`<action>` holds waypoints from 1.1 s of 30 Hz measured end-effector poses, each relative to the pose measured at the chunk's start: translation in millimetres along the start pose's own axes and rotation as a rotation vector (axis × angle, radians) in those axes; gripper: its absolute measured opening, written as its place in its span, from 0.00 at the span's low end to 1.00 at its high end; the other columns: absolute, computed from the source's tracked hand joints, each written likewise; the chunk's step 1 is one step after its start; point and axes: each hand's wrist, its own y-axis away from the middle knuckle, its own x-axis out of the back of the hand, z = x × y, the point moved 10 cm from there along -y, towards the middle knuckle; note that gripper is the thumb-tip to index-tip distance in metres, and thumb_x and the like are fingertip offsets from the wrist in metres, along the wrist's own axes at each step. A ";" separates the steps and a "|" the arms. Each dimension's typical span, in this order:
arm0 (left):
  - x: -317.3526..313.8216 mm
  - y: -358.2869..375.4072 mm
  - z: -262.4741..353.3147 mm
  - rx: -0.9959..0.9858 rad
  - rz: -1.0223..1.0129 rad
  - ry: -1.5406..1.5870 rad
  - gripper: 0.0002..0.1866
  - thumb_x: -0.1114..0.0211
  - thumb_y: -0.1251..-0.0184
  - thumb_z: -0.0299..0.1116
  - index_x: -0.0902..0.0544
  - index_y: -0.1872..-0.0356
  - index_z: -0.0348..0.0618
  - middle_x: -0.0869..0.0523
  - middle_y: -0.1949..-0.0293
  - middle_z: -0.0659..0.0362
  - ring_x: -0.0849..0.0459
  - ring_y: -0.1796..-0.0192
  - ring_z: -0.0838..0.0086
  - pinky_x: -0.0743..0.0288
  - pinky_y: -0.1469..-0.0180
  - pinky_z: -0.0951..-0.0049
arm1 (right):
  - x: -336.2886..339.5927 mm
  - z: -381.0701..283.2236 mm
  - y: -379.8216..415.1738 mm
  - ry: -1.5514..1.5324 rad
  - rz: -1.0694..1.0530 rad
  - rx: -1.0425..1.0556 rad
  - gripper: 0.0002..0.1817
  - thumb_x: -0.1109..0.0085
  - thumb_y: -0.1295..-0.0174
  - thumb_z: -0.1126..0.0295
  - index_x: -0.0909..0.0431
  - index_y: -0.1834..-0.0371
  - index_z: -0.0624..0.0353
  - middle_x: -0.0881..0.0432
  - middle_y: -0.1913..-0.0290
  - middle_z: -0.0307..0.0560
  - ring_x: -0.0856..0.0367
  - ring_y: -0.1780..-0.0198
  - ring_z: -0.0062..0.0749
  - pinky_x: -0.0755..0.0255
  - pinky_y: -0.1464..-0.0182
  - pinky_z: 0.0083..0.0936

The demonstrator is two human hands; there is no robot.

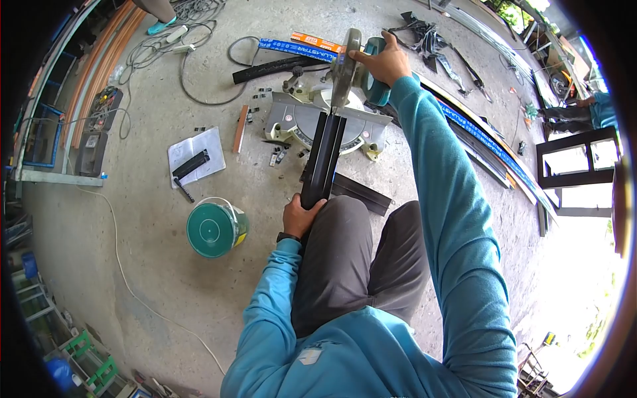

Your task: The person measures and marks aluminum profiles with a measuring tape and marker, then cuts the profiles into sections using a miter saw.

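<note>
My left hand (302,216) is wrapped around the near end of a long black metal profile (323,159), beside my left knee. The profile's far end lies on the grey base of a miter saw (285,118), beneath the round blade guard (346,69). My right hand (387,63) grips the top of the saw's green head, its thumb towards the guard. The palm side of that hand is hidden. Another dark profile piece (361,193) lies on the floor beyond my knees.
A green-lidded bucket (210,229) stands at left, near a white sheet (211,147) with a black offcut (192,164). Small cut pieces and a brown strip (241,129) lie by the saw. Cables (192,40) coil behind. Long wrapped profiles (484,136) lie at right; another person (600,113) is beyond.
</note>
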 end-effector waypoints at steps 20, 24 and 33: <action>-0.9 0.9 -0.9 -0.022 0.007 0.020 0.35 0.22 0.44 0.65 0.19 0.64 0.37 0.10 0.66 0.41 0.09 0.63 0.44 0.15 0.58 0.50 | 1.5 -2.0 7.2 -0.025 0.008 -0.019 0.63 0.19 0.51 0.35 0.39 0.18 0.60 0.18 0.34 0.66 0.17 0.34 0.55 0.23 0.31 0.39; -0.3 1.3 -0.9 -0.022 0.008 0.025 0.35 0.22 0.44 0.65 0.19 0.64 0.37 0.10 0.66 0.41 0.09 0.63 0.44 0.15 0.58 0.49 | 3.5 -2.8 10.7 -0.039 0.018 -0.028 0.60 0.19 0.52 0.38 0.37 0.20 0.60 0.17 0.35 0.64 0.19 0.32 0.56 0.25 0.30 0.40; 1.4 2.1 1.3 -0.005 -0.004 0.034 0.35 0.22 0.44 0.65 0.18 0.63 0.37 0.10 0.65 0.41 0.09 0.62 0.43 0.15 0.57 0.49 | 2.6 -2.7 12.7 -0.034 0.017 -0.031 0.60 0.19 0.52 0.37 0.37 0.20 0.59 0.17 0.36 0.64 0.18 0.34 0.56 0.24 0.31 0.40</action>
